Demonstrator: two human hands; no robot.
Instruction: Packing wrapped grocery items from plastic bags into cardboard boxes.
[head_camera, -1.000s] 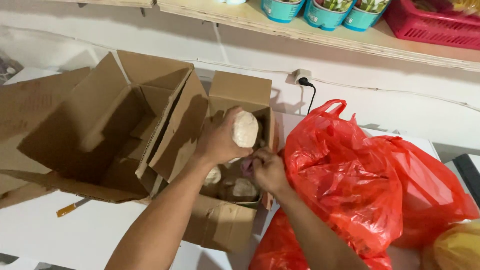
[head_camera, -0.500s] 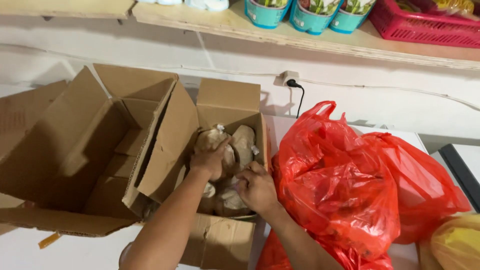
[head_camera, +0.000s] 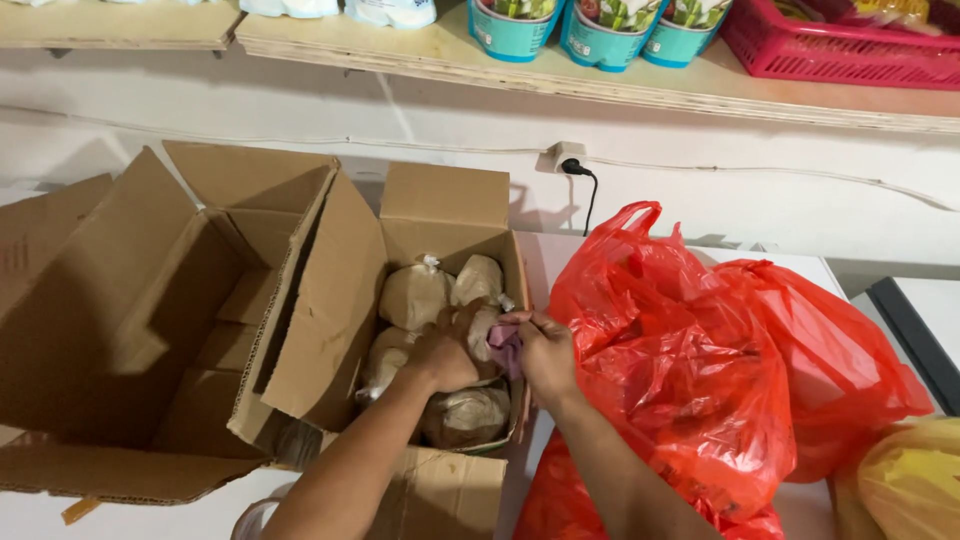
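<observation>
Here, close to us, we see the left hand (head_camera: 443, 352) down inside the small cardboard box (head_camera: 440, 300). Its fingers curl over one of the pale tied bags (head_camera: 478, 330) in the middle of the box, pressing on it. We cannot tell if they really grip it. Just beside it, the right hand (head_camera: 546, 352) sits at the right edge of the box. Its fingertips pinch a bit of pink plastic (head_camera: 506, 345) between them.

The box is full of more pale bags. One lies near us (head_camera: 466, 415) and two sit at the back (head_camera: 415, 295).

To the left stands a big open cardboard box (head_camera: 150, 320). To the right a red plastic bag (head_camera: 700, 370) touches the small box, with a yellow bag (head_camera: 910, 480) by it.

Farther back, a plug (head_camera: 574, 167) sits in the white wall. Up high, a wooden shelf (head_camera: 460, 55) holds teal cups (head_camera: 600, 30) and a pink basket (head_camera: 830, 45).
</observation>
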